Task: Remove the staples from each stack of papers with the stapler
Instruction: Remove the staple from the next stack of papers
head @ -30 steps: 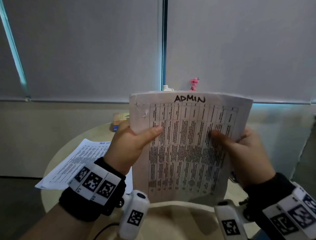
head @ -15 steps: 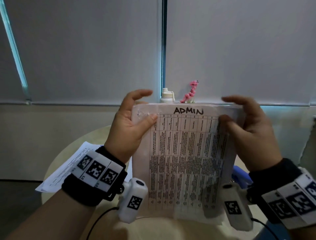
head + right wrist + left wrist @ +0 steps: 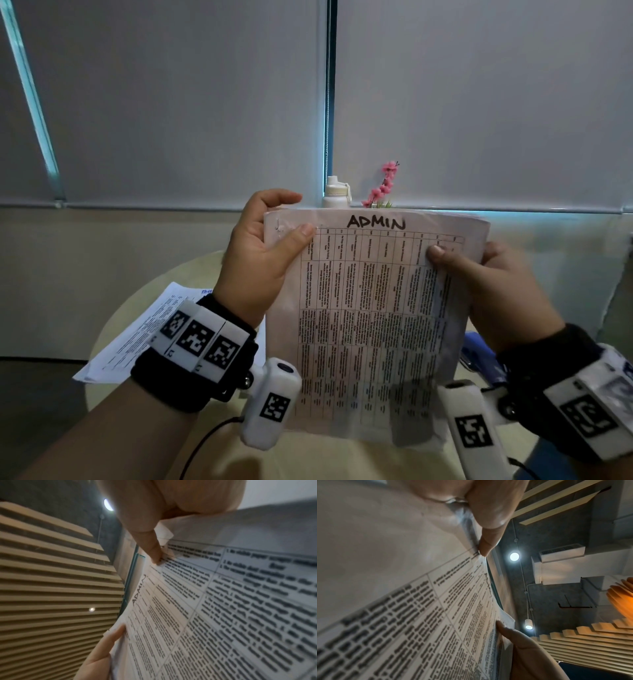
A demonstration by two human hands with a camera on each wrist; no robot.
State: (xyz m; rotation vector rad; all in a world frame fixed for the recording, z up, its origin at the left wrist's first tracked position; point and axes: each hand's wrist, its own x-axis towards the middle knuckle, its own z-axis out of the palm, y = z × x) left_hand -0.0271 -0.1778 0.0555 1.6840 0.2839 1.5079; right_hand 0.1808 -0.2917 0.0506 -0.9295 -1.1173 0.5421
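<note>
Being held upright by both pinching hands, the paper stack is presenting its stapled corner beside the left hand, away from the right hand.

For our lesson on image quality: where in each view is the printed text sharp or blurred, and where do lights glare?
Head view: "ADMIN" on the paper stack reads sharply; small print doesn't. Left wrist view: nearest print smeared, ceiling lamps glare. Right wrist view: close text blurred, upper sheet shadowed, one lamp flares.
</note>
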